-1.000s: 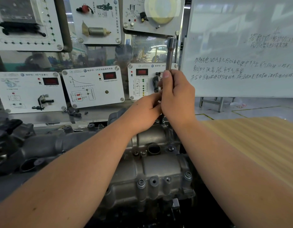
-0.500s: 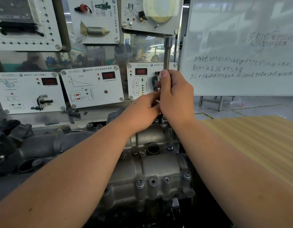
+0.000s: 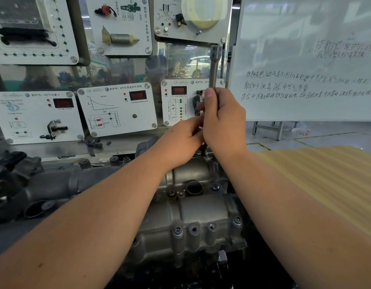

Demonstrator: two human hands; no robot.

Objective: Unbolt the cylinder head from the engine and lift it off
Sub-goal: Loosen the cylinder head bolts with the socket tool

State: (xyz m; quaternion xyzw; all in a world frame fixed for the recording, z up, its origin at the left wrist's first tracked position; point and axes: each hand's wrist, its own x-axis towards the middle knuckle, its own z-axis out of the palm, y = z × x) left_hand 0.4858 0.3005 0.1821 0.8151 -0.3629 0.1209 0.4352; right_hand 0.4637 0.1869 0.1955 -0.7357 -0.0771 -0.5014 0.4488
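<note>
The grey cast cylinder head (image 3: 201,213) lies on the engine in front of me, with bolts (image 3: 178,231) along its near edge and a round opening (image 3: 194,187) on top. My right hand (image 3: 224,122) is shut around a long steel socket extension (image 3: 214,65) that stands upright over the head's far right corner. My left hand (image 3: 180,140) holds the lower part of the same tool, just left of the right hand. The tool's tip and the bolt under it are mostly hidden by my hands.
Training panels with sensors and red displays (image 3: 115,109) stand behind the engine. A whiteboard (image 3: 305,59) with handwriting is at the right. A yellow ribbed surface (image 3: 326,184) lies to the right of the engine. Dark engine parts (image 3: 17,184) sit at the left.
Both hands and the upright tool have stayed almost in place; the tool's top has leaned very slightly to the left.
</note>
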